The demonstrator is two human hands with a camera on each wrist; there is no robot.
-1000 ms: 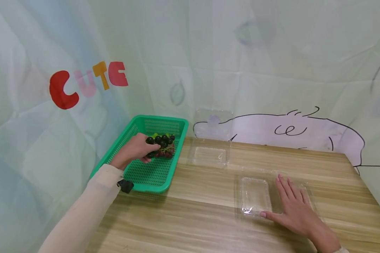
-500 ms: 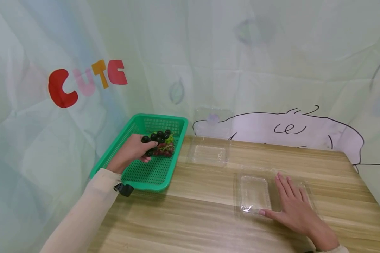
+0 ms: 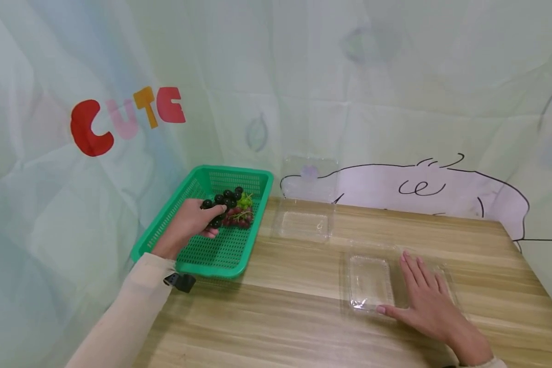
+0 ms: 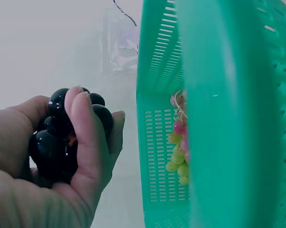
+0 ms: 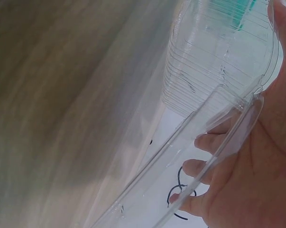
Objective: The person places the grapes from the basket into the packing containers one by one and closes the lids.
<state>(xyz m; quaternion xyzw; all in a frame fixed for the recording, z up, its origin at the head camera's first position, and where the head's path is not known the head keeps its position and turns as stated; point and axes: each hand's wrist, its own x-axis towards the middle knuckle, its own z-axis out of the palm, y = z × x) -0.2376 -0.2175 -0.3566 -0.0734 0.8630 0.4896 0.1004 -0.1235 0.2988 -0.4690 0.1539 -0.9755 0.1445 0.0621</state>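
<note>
My left hand (image 3: 188,222) grips a bunch of black grapes (image 3: 227,200) over the green basket (image 3: 211,271); in the left wrist view the fingers curl round the black grapes (image 4: 55,149). Beside that bunch, inside the basket, lie red grapes (image 3: 240,219) and green grapes (image 3: 245,200). My right hand (image 3: 428,306) lies with spread, straight fingers on the lid side of an opened clear plastic container (image 3: 370,281). Its thumb touches the near edge of that container's base. The right wrist view shows the fingers (image 5: 211,142) behind the clear lid.
A second clear plastic container (image 3: 303,225) stands opened at the back of the wooden table (image 3: 276,317), its lid raised against the backdrop. Printed cloth (image 3: 230,66) hangs close behind the table and along the basket's left side.
My left hand has shifted slightly left with the black grapes, uncovering more of the green and red grapes. The right hand has stayed on the container.
</note>
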